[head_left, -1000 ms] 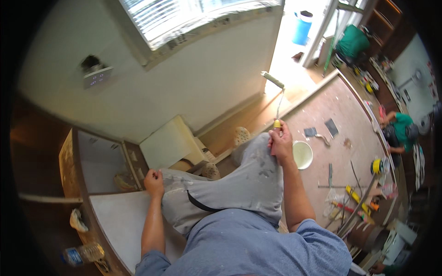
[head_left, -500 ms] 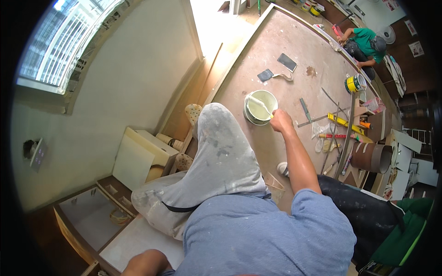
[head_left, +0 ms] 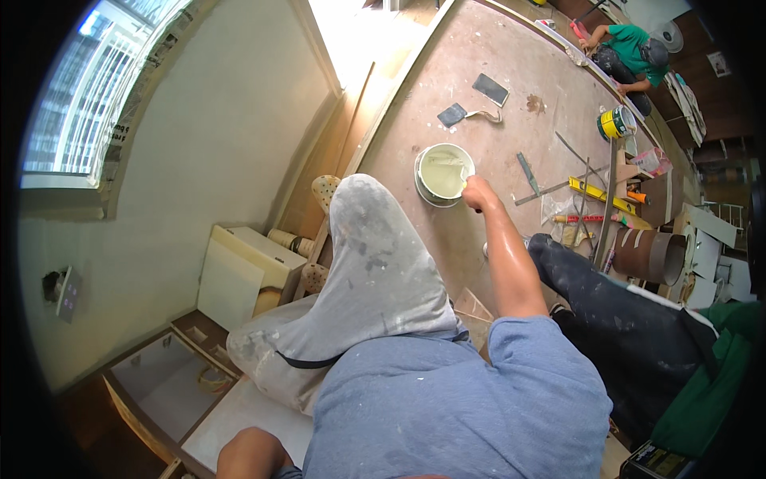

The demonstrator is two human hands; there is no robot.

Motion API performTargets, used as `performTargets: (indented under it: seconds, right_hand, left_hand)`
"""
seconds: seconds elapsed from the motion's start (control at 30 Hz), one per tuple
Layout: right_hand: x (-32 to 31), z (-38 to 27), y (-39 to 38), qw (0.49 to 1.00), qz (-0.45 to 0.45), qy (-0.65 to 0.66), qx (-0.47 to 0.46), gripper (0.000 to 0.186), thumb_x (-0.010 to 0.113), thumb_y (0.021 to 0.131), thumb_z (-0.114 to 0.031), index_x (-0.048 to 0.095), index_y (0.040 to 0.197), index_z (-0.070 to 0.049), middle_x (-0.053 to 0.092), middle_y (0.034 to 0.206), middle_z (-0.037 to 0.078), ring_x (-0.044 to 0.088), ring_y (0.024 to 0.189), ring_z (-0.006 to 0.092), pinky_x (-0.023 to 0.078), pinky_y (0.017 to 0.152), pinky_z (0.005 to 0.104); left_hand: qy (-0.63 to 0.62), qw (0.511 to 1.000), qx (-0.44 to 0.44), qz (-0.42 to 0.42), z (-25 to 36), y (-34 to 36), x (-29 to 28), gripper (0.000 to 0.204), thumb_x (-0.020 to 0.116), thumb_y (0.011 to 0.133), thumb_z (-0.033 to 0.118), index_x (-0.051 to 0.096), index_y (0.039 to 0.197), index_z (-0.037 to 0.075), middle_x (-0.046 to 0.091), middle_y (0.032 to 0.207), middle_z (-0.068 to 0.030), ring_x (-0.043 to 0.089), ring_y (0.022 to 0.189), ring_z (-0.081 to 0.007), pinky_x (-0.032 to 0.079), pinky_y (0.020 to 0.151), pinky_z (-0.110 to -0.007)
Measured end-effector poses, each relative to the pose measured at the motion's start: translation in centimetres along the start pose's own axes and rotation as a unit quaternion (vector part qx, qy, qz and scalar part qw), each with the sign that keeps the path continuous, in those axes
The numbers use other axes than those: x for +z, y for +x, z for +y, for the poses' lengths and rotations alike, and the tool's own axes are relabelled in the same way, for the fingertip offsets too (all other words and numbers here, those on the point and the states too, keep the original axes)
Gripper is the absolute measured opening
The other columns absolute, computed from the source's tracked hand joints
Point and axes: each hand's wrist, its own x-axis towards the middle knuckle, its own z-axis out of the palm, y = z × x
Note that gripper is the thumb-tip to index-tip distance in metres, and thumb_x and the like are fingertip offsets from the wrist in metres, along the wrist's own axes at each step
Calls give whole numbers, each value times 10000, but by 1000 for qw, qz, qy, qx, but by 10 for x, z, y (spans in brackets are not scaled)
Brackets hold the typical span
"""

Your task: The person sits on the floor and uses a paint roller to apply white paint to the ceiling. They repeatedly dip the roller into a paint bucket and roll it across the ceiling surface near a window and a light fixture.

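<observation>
My right hand (head_left: 478,194) is closed round the handle of a paintbrush (head_left: 461,170) at the right rim of a bucket. The brush's head, coated in pale paint, is inside the bucket (head_left: 432,196), which stands on the brown floor and holds whitish paint (head_left: 439,173). Of my left arm only the bent elbow (head_left: 251,453) shows at the lower edge; the left hand is out of the picture.
Beyond the bucket lie a dark flat pad (head_left: 491,89) and a wide scraper (head_left: 452,115). A yellow level (head_left: 600,195), metal strips and a yellow-green can (head_left: 615,124) are at right. A co-worker in green (head_left: 630,49) crouches far right; another person's dark-trousered leg (head_left: 610,331) stretches close by.
The brush has shifted from lying across the bucket towards its right inner side, deeper in. My right hand moved slightly up. The nearby person's leg has moved forward.
</observation>
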Motion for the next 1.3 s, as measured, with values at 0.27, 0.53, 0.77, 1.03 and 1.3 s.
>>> performTargets:
  seconds: [0.27,0.53,0.77,1.03,1.3]
  right_hand:
    - [14,-32,31,990,-97,-35,91,414,679,752,30,740,1161,40,736,1050,327,761,1007,403,610,857,476]
    - [43,-24,23,995,74,27,60,367,616,842,-42,753,1180,-3,726,1172,296,707,1142,421,566,986,485]
    - [40,-19,3,988,120,82,47,402,589,894,-76,740,1264,-38,715,1218,291,701,1154,423,552,1017,474]
    - [51,-12,7,982,149,105,48,319,623,899,-114,771,1173,-43,739,1132,277,719,1100,416,567,971,467]
    - [60,-5,15,977,168,120,58,304,623,915,-143,782,1159,-56,752,1120,250,730,1076,405,574,949,466]
  left_hand:
    - [0,1000,-7,1,-3,0,12,335,729,923,292,493,1076,109,432,662,70,386,561,-101,315,532,-262]
    - [-2,1000,-4,1,4,1,15,361,738,908,358,486,989,112,446,651,64,398,548,-121,326,520,-272]
    - [-6,1000,3,-5,6,-1,21,402,745,895,417,479,912,115,458,642,59,409,537,-138,335,510,-282]
    - [-13,1000,18,-14,11,-5,26,464,754,880,483,472,824,118,471,632,53,422,524,-157,345,498,-293]
    - [-8,999,26,-28,19,-8,35,537,762,865,550,465,736,122,485,622,47,435,511,-177,356,486,-304]
